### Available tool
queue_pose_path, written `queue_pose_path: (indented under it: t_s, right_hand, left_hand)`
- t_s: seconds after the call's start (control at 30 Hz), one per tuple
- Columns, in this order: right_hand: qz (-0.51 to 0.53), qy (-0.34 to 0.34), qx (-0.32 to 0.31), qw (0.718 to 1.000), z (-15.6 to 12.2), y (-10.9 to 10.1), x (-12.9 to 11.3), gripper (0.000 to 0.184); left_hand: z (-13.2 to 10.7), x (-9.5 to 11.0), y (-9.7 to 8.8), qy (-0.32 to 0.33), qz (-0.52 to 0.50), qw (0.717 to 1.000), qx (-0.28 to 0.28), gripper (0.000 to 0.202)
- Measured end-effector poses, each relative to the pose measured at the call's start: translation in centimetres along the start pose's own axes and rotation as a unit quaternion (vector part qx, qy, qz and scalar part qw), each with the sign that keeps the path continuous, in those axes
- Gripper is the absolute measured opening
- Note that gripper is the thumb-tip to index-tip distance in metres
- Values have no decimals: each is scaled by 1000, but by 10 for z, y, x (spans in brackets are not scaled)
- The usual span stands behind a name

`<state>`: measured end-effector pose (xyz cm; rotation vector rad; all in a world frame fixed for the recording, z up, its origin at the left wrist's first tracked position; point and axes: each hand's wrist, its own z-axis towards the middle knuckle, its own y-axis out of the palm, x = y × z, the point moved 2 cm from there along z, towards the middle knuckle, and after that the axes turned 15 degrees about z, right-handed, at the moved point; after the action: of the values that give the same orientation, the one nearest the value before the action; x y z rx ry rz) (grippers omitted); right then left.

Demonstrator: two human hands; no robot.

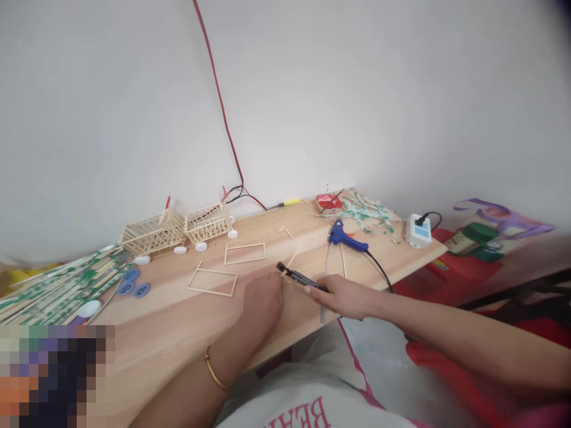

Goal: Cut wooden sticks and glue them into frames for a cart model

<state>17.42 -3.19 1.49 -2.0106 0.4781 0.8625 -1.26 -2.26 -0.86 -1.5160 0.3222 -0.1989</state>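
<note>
A black cutter (300,277) is gripped in the right hand (345,297), fingers closed round its handles, its tip held near a thin wooden stick (292,259) on the wooden board (178,321). The left hand (263,299) is laid curled beside the tip (whether anything is pinched cannot be told). A blue glue gun (345,236) is seen just beyond.

Light wooden tabletop (178,321), larger stick cart (154,233) beside smaller stick cart (209,224) by the wall, near stick frame (218,271), far stick frame (245,261), blue glue gun (343,238), blue caps (131,282), red dish (329,202), white plug box (418,230), scattered green wrappers (368,211), green-printed packs (57,288) at the left end.
</note>
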Motion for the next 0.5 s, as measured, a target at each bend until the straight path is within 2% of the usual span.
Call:
queue_pose_path:
  t_s: [0.23, 0.37, 0.5]
  right_hand:
    - [110, 88, -83, 986, 7, 1, -1, 72]
    - [90, 116, -119, 982, 7, -8, -12, 75]
    - [55, 97, -104, 988, 7, -11, -16, 77]
  left_hand:
    - [3, 1, 7, 12, 19, 1000, -11, 27]
    - [3, 1, 5, 21, 23, 999, -10, 26]
    - [4, 1, 4, 17, 27, 999, -13, 26]
